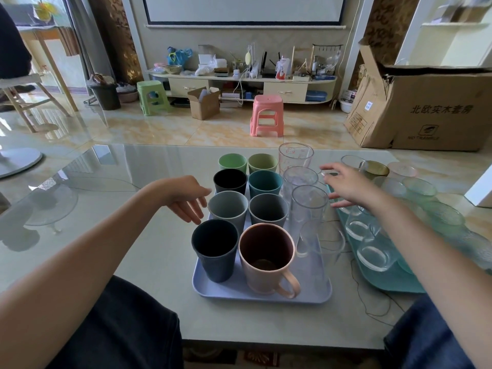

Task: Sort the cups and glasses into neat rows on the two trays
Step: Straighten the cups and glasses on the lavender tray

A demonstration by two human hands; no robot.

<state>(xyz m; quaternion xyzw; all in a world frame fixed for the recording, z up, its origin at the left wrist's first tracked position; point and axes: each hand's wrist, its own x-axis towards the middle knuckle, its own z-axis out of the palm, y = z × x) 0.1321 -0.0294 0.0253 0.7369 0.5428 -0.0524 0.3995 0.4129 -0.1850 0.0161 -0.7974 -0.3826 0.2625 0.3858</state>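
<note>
Both hands hover with relaxed, spread grip: left hand [186, 201] at nine o'clock of the lavender plastic tray [261, 294], right hand [346, 182] over the teal tray [394, 283].

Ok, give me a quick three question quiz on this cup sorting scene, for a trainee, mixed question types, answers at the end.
1. True or false: the pink mug with the handle stands on the teal tray.
2. Multiple choice: the left hand is A) gripping the dark cup, B) open beside the grey cup, C) flat on the tray.
3. Fill in: the colored cups on the lavender tray stand in ___ columns, with clear glasses in a further column on their right.

Key
1. False, it stands on the lavender tray.
2. B
3. two
</note>
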